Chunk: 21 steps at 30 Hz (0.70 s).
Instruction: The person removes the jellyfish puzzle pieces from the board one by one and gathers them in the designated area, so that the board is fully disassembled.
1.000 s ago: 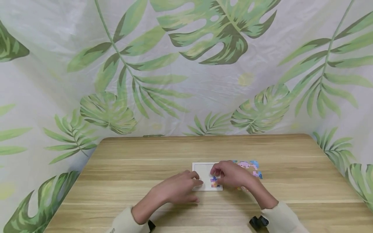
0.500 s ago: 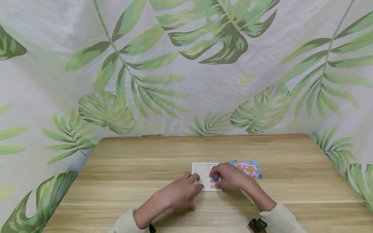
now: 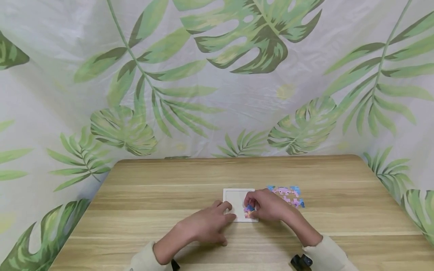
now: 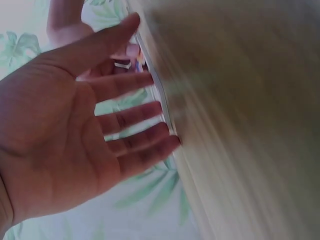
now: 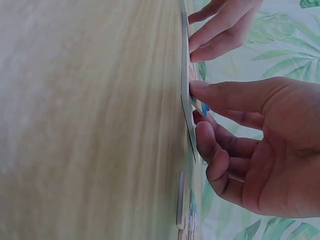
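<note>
A white puzzle tray with a thin outline lies flat on the wooden table. My right hand is over its right side and pinches a blue puzzle piece between thumb and fingers. In the right wrist view that puzzle piece is tilted, one edge raised off the tray. Orange and purple pieces lie beside it in the tray's lower right corner, partly hidden by the fingers. My left hand rests its fingertips at the tray's left edge; in the left wrist view its fingers are spread and nearly straight, holding nothing.
Several loose pink and blue puzzle pieces lie together on the table right of the tray, partly behind my right hand. The wooden table stretches to a leaf-print curtain at the back. Dark wrist devices sit near the sleeves.
My right hand has shifted slightly left and down onto the blue piece, uncovering more loose pieces at the right. The left hand's fingers have drawn in a little at the tray edge.
</note>
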Tool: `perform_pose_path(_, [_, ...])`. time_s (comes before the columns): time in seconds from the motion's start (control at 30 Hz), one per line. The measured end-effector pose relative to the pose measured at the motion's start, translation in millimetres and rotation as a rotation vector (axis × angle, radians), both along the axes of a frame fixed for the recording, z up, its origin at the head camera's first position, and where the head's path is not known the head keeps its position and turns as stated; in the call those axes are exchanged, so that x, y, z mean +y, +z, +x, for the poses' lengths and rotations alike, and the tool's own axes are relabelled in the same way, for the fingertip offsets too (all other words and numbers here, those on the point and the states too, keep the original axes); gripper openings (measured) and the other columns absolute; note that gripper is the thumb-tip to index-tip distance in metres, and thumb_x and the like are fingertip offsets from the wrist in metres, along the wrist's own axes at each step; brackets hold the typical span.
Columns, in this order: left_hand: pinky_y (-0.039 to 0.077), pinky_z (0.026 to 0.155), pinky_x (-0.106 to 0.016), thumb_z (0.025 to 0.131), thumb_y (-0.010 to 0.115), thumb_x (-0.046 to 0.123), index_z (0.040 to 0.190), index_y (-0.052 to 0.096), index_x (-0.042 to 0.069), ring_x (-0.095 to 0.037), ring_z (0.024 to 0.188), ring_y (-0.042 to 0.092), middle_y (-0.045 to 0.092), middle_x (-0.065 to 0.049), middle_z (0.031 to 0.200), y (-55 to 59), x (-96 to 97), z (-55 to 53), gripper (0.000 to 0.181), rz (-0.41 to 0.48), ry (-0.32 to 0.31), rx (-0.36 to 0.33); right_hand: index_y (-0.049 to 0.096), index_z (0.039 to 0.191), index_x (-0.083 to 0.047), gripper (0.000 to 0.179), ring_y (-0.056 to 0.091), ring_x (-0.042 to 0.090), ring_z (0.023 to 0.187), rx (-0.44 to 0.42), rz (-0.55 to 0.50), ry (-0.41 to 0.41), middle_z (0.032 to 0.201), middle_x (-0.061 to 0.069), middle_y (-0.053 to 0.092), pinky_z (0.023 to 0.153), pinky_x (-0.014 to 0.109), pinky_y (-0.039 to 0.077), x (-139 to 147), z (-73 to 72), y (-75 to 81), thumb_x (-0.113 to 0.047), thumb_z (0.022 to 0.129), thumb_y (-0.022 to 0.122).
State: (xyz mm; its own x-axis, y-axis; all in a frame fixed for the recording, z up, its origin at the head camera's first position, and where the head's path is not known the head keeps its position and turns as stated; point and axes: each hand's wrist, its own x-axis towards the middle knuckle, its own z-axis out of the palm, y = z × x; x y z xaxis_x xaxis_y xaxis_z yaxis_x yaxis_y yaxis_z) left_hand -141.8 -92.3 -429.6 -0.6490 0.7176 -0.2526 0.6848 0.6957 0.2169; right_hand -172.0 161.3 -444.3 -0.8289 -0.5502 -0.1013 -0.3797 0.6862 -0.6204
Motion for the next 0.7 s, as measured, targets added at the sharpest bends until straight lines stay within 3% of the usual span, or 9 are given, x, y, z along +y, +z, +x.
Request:
perform_pose_path(0.17, [0.048, 0.115, -0.038, 0.091, 0.088, 0.032, 0.146, 0.066, 0.016, -0.027, 0.145, 0.042, 0.047, -0.014, 0.155, 2.0, -18.2, -15.4, 0.062, 0.124, 0.011, -0.202, 0.073, 0.105, -0.010, 0.023, 0.052, 0.005, 0.073, 0.013, -0.015, 0.034, 0.089, -0.001, 0.067, 0.069, 0.022, 0.049, 2, 0.5, 0.2, -0.003, 0.088, 0.086])
perform_pose_path(0.33, [0.049, 0.100, -0.028, 0.092, 0.087, 0.023, 0.143, 0.069, 0.009, -0.017, 0.120, 0.049, 0.050, -0.006, 0.135, -2.2, -31.0, -32.8, 0.055, 0.222, 0.004, -0.295, 0.073, 0.105, -0.010, 0.022, 0.052, 0.005, 0.072, 0.020, -0.004, 0.044, 0.088, -0.002, 0.066, 0.070, 0.022, 0.049, 3, 0.6, -1.4, -0.003, 0.089, 0.085])
perform_pose_path(0.5, [0.046, 0.085, -0.020, 0.094, 0.085, 0.025, 0.143, 0.068, 0.007, -0.011, 0.100, 0.050, 0.052, 0.002, 0.126, -5.9, -31.3, -39.2, 0.055, 0.252, 0.030, -0.339, 0.073, 0.105, -0.011, 0.022, 0.051, 0.005, 0.072, 0.022, -0.007, 0.038, 0.087, -0.002, 0.066, 0.069, 0.022, 0.048, 3, 0.6, -2.0, -0.002, 0.088, 0.085])
perform_pose_path(0.7, [0.047, 0.085, -0.020, 0.094, 0.085, 0.022, 0.142, 0.069, 0.005, -0.011, 0.098, 0.050, 0.054, 0.001, 0.123, -4.7, -29.8, -36.6, 0.053, 0.257, 0.025, -0.304, 0.073, 0.103, -0.011, 0.020, 0.051, 0.005, 0.072, 0.026, -0.007, 0.035, 0.086, -0.002, 0.065, 0.069, 0.023, 0.047, 3, 0.0, -1.2, 0.000, 0.090, 0.083])
